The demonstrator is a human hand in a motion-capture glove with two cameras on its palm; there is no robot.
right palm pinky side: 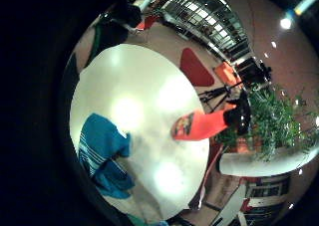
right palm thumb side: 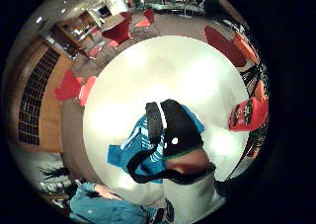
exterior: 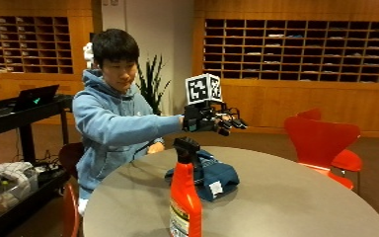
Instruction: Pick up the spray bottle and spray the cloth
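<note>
An orange spray bottle (exterior: 185, 200) with a black nozzle stands upright at the table's near edge, apart from the hand. Behind it, a crumpled blue cloth (exterior: 209, 177) lies on the round grey table (exterior: 294, 197). My gloved right hand (exterior: 208, 120) hovers in the air above the cloth with its fingers relaxed, holding nothing. The palm views look down on the cloth (right palm pinky side: 102, 149) (right palm thumb side: 140, 147) and the bottle (right palm pinky side: 199, 125) (right palm thumb side: 247, 114) standing on the table's pale top (right palm pinky side: 139, 86). A strapped finger (right palm thumb side: 173, 128) covers part of the cloth.
The person's bare left hand (exterior: 155, 147) rests at the table's far edge. Red chairs (exterior: 321, 140) stand to the right of the table. A potted plant (exterior: 151, 81) and a black cart with a laptop (exterior: 28, 101) sit behind on the left.
</note>
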